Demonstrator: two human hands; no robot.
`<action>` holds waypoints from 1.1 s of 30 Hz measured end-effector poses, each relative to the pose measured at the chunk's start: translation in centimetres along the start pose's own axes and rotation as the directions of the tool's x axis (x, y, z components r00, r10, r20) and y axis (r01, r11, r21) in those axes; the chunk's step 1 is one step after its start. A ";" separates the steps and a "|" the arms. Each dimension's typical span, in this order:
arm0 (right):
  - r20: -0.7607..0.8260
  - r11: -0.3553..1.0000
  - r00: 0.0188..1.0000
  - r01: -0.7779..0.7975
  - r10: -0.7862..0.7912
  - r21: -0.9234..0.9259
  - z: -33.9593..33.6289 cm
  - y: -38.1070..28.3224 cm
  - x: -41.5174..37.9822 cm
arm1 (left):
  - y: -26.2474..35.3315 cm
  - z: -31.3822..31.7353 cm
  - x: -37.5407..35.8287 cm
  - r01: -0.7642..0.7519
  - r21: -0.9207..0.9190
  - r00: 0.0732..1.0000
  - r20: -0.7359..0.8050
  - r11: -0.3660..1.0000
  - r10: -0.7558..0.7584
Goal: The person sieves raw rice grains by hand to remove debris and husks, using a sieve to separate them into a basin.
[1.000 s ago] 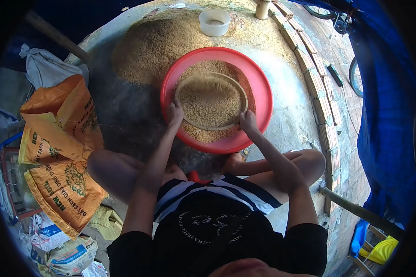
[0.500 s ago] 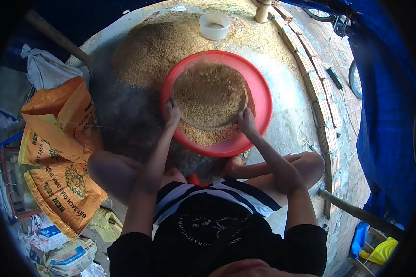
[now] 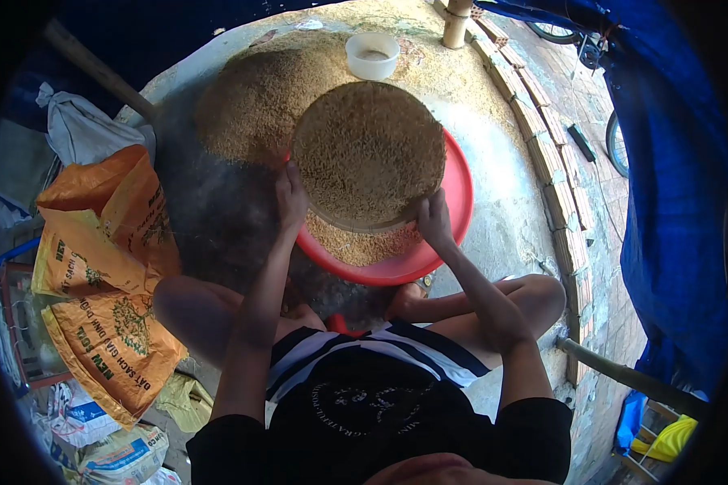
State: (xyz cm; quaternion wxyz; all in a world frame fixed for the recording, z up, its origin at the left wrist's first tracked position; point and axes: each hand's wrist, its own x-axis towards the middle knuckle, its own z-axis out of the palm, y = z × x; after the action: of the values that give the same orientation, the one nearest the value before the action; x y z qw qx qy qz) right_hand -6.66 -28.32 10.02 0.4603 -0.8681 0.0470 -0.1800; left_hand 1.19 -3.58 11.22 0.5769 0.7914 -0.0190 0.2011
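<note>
A round sieve [image 3: 368, 158] full of loose, husk-like grain is held between my two hands, its far side raised toward me. My left hand [image 3: 291, 196] grips the left rim, and my right hand [image 3: 434, 218] is closed on the lower right rim. Below the sieve sits a wide red basin [image 3: 459, 174], partly covered by it. More grain [image 3: 356, 245] lies in the basin's near part. The grain in the sieve looks blurred by motion.
A grain heap [image 3: 255, 105] spreads on the concrete floor beyond the basin, beside a translucent tub [image 3: 372, 58]. Orange sacks [image 3: 109, 267] lie at the left. A row of bricks [image 3: 546, 145] edges the floor at right, near a blue tarp [image 3: 675, 178].
The sieve has come up and tilted, covering more of the basin's far side. Grain that was tossed in the air is now spread across the sieve. Both hands keep their grip.
</note>
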 end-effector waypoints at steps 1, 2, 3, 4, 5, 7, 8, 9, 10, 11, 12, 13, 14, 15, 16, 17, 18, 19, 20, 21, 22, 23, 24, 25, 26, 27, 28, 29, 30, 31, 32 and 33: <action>0.006 1.000 1.000 -0.003 0.003 0.003 0.3 0.8 -0.2 | -2.1 0.6 -0.5 0.130 0.136 0.987 0.076 0.982 -0.142; 0.142 0.960 0.952 -0.277 0.269 0.036 0.4 1.7 -0.3 | -3.7 1.0 -1.1 0.244 0.276 0.949 0.132 0.930 -0.288; 0.278 0.847 0.817 -0.532 0.504 0.027 0.5 2.2 -0.5 | -4.3 1.2 -1.6 0.248 0.278 0.947 0.131 0.928 -0.293; 0.281 0.847 0.816 -0.532 0.505 0.024 0.5 2.6 -0.9 | -4.9 1.5 -2.2 0.320 0.406 0.900 0.152 0.856 -0.408; 0.331 0.781 0.737 -0.625 0.589 0.001 0.5 3.0 -1.3 | -5.4 1.9 -2.5 0.373 0.527 0.841 0.157 0.764 -0.518; 0.377 0.708 0.649 -0.706 0.661 -0.026 0.5 3.1 -1.3 | -7.2 1.9 -2.6 0.360 0.541 0.842 0.162 0.760 -0.515; 0.379 0.731 0.671 -0.682 0.637 -0.021 0.5 3.1 -1.2 | -8.0 1.9 -2.5 0.346 0.558 0.842 0.170 0.754 -0.512; 0.381 0.754 0.693 -0.657 0.612 -0.016 0.4 3.1 -1.1 | -7.0 1.6 -2.2 0.345 0.557 0.843 0.171 0.756 -0.511; 0.378 0.755 0.695 -0.656 0.611 -0.014 0.0 2.0 -1.0 | -4.7 1.0 -1.7 0.312 0.445 0.885 0.184 0.839 -0.427; 0.252 0.876 0.848 -0.482 0.467 -0.003 -0.6 -0.2 -0.8 | -2.5 0.4 -1.2 0.266 0.325 0.923 0.186 0.907 -0.337; 0.120 0.958 0.951 -0.285 0.286 -0.020 -1.0 -1.4 -0.6 | -0.8 0.1 -0.7 0.260 0.323 0.925 0.187 0.910 -0.330; 0.114 0.960 0.953 -0.280 0.281 -0.019 -1.0 -1.3 -0.3 | 0.7 -0.1 -0.4 0.157 0.144 0.980 0.102 0.977 -0.172; 0.012 0.995 0.996 -0.094 0.094 0.013 -0.9 -1.0 -0.1 | 1.4 -0.2 -0.1 0.026 -0.026 1.000 -0.011 0.999 -0.027; -0.092 0.995 0.992 0.095 -0.092 0.026 -0.7 -0.7 0.0 | 1.5 -0.2 0.3 0.024 -0.026 1.000 -0.012 0.999 -0.025; -0.088 0.995 0.992 0.093 -0.091 0.028 -0.4 -0.1 0.0 | 1.4 -0.4 0.6 0.027 -0.021 1.000 0.005 0.999 -0.027; -0.034 0.999 0.999 -0.002 0.004 0.052 0.0 0.7 0.1 | 1.2 -0.5 0.7 0.033 -0.015 0.999 0.023 0.999 -0.033; 0.023 0.993 0.995 -0.098 0.096 0.069 0.1 0.8 0.2 | 0.9 -0.4 0.5 0.040 -0.010 0.999 0.020 0.999 -0.040; 0.033 0.992 0.994 -0.101 0.099 0.069 0.2 0.9 0.2 | 0.2 0.0 0.0 0.113 0.052 0.992 0.052 0.992 -0.116; 0.135 0.949 0.951 -0.294 0.279 0.111 0.2 0.9 0.1 | -0.7 0.3 -0.6 0.184 0.118 0.978 0.081 0.976 -0.194; 0.241 0.868 0.865 -0.479 0.440 0.131 0.2 0.9 -0.2 | -2.0 0.5 -1.3 0.193 0.123 0.976 0.078 0.973 -0.204; 0.248 0.867 0.862 -0.481 0.442 0.128 0.4 1.7 -0.7 | -3.6 0.9 -2.1 0.286 0.287 0.940 0.101 0.914 -0.326; 0.328 0.786 0.767 -0.609 0.551 0.104 0.8 3.1 -1.3 | -5.1 1.4 -2.7 0.356 0.444 0.891 0.104 0.823 -0.442; 0.399 0.686 0.650 -0.724 0.646 0.069 1.0 4.2 -1.8 | -6.4 1.6 -3.2 0.356 0.446 0.890 0.106 0.821 -0.443; 0.398 0.682 0.647 -0.728 0.650 0.070 0.8 4.7 -2.1 | -7.2 1.5 -3.6 0.328 0.529 0.867 0.161 0.783 -0.472; 0.458 0.642 0.589 -0.765 0.666 0.050 0.7 5.1 -2.3 | -8.0 1.5 -3.9 0.288 0.606 0.839 0.214 0.741 -0.501; 0.513 0.601 0.528 -0.799 0.677 0.029 0.6 5.4 -2.5 | -7.6 1.4 -3.7 0.293 0.609 0.822 0.233 0.737 -0.520; 0.506 0.597 0.529 -0.802 0.681 0.035 0.4 5.0 -2.4 | -6.7 1.3 -3.4 0.285 0.610 0.822 0.243 0.740 -0.516; 0.447 0.675 0.622 -0.736 0.643 0.052 0.4 4.6 -2.0 | -5.7 1.2 -3.0 0.260 0.538 0.875 0.219 0.802 -0.431; 0.384 0.749 0.708 -0.660 0.593 0.061 0.2 3.8 -1.6 | -4.7 1.1 -2.5 0.226 0.463 0.921 0.185 0.857 -0.343; 0.378 0.749 0.711 -0.659 0.593 0.065 0.1 2.7 -1.4 | -3.6 1.1 -1.9 0.186 0.318 0.957 0.157 0.930 -0.245; 0.265 0.824 0.823 -0.548 0.502 0.142 -0.1 1.4 -1.2 | -2.5 1.0 -1.3 0.181 0.315 0.958 0.158 0.931 -0.240; 0.142 0.885 0.907 -0.419 0.397 0.201 -0.2 0.8 -1.1 | -1.6 0.9 -0.9 0.142 0.300 0.970 0.147 0.943 -0.193</action>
State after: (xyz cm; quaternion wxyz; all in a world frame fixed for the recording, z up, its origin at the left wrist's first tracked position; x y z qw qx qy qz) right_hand -7.68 -28.61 9.15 0.5857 -0.7880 0.1852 -0.0408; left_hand 1.04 -4.09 9.23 0.4672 0.8799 0.0275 0.0819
